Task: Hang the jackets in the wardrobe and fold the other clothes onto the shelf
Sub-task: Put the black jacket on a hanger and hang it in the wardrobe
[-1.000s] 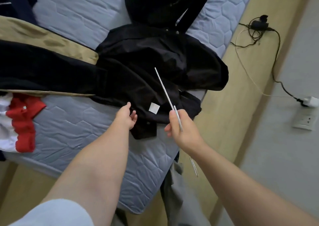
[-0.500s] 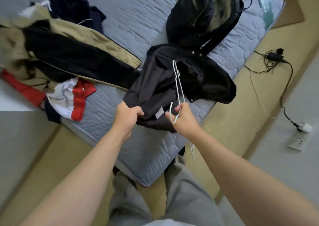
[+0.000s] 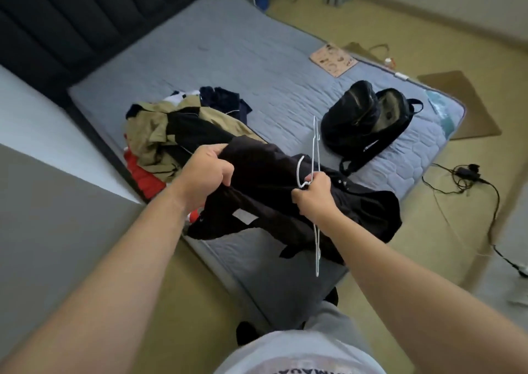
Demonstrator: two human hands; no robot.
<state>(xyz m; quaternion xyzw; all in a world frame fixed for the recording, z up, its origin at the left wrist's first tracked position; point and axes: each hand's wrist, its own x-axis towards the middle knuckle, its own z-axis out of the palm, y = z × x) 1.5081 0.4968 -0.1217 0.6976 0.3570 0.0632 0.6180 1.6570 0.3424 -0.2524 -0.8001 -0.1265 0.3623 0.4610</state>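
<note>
Gripping black jacket (image 3: 365,213) left hand (image 3: 208,170), white hanger (image 3: 315,145) right hand (image 3: 314,199), label (image 3: 247,217) illegible

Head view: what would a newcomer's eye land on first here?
Mid-frame, the left hand grips a black jacket over the mattress edge, while the right hand holds a white hanger beside it. Behind, a clothes pile lies to the left and an open black backpack to the right, both on the mattress.

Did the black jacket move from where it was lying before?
Yes. The left hand has pulled the black jacket up and away from the backpack, toward the near edge of the mattress.
</note>
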